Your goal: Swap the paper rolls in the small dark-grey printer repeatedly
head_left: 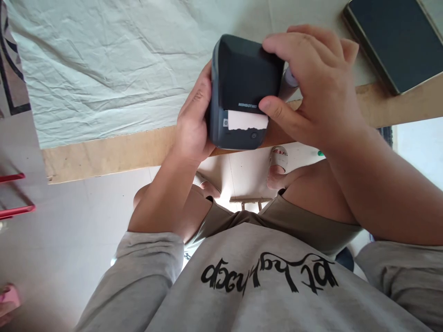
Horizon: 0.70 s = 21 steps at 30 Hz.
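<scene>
A dark label printer [249,74] is held up near the table's front edge, its lid facing me. A strip of white paper [247,121] with a torn lower edge sticks out of its slot, above a small power button. My left hand [195,120] is wrapped round the printer's left side, with most of its fingers hidden behind. At the right side, my right hand [314,78] grips the lid, the thumb on its lower right edge and the forefinger at its upper right corner. Just behind that corner shows a pale cylindrical object [290,78], partly hidden.
Pale wrinkled cloth [114,69] covers the table, whose bare wooden edge [110,150] runs along the front. A dark flat tablet-like device [398,41] lies at the upper right. Red bars [17,212] stand at the left. My legs are below the table edge.
</scene>
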Available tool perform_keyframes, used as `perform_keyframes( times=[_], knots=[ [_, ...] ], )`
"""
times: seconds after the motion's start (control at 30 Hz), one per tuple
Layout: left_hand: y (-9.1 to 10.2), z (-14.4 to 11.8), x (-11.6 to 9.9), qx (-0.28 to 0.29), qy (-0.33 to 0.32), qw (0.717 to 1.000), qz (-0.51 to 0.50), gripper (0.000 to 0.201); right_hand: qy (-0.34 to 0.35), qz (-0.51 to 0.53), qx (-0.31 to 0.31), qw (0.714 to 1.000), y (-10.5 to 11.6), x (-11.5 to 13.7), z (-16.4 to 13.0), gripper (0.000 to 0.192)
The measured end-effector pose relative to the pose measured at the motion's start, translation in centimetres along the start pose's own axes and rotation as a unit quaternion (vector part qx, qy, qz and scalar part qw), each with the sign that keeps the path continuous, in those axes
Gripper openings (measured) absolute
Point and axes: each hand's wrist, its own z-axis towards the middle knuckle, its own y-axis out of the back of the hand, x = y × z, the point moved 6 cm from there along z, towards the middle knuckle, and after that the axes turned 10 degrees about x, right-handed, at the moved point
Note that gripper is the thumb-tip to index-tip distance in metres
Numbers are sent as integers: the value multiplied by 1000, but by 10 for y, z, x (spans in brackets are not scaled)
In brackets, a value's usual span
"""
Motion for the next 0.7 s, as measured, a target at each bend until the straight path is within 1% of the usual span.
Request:
perform_keyframes(
  times=[0.03, 0.17, 0.33, 0.43, 0.53, 0.6, 0.7],
  knots=[
    [0, -2, 1, -16, 8, 1000, -10, 31, 4, 0, 8, 1000, 0, 1, 1, 62],
    [-5, -8, 1, -36, 21, 999, -22, 37, 17, -14, 24, 999, 2, 7, 2, 69],
    [0, -9, 2, -34, -10, 999, 3, 37, -10, -24, 70, 997, 1, 8, 3, 66],
    [3, -9, 3, -58, -13, 998, 14, 33, -2, -14, 64, 998, 0, 9, 3, 67],
    [6, -10, 3, -76, -25, 997, 8, 31, 31, -4, 32, 999, 2, 11, 3, 71],
    [7, -10, 4, -78, -30, 997, 3, 34, 36, -4, 29, 999, 2, 11, 3, 70],
    [9, -11, 5, -75, -27, 997, 2, 46, 22, -5, 53, 998, 1, 10, 4, 66]
  ],
)
